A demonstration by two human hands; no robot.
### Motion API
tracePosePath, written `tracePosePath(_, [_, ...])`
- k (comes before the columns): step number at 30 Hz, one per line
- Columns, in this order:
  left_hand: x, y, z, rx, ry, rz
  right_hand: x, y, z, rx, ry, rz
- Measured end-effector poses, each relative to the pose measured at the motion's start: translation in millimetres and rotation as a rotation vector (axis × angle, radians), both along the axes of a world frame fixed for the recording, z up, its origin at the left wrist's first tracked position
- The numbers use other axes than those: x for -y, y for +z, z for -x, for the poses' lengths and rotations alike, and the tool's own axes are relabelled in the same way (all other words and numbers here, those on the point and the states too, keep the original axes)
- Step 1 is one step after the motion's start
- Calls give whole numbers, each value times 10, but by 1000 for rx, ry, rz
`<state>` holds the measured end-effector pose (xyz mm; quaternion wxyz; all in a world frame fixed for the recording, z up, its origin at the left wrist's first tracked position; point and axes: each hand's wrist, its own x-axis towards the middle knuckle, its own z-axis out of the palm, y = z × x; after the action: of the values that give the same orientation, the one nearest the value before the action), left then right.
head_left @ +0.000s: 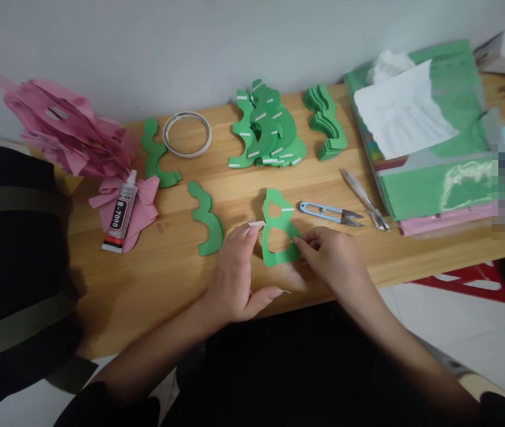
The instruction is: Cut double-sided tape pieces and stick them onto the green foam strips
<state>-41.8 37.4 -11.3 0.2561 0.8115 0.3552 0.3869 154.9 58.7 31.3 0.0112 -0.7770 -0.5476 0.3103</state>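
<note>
A green paper cutout with two holes and a white tape strip near its top lies in front of me. My right hand pinches its right edge between thumb and fingertips. On its left side is my left hand, open, the thumb spread well away from the fingers. A small white piece of tape sits at its fingertips, and a thin pale sliver shows by the thumbnail. Blue-handled thread snips lie just beyond my right hand. Left of my left hand rests a wavy green paper piece.
Behind are a tape roll, a pile of taped green cutouts and a green stack. A glue tube lies on pink paper at left. Tweezers lie near green packets. A black bag stands left.
</note>
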Motion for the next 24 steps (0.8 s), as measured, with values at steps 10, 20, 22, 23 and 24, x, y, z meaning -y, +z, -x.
tracePosePath(10, [48,9,-8,17,22,24,118,-57,52,106,-17,-143])
tracePosePath(20, [43,30,5,64,-64,212,230,-191,-191,-400,-177,-191])
tracePosePath(22, [29,56,1,91,-138,259,318,-205,-252,-406,-117,-333])
tracePosePath(23, [21,72,-8,94,-177,270,359,-204,-274,-371,-55,-414])
tracePosePath(24, [12,87,-22,89,-210,277,394,-199,-291,-328,18,-486])
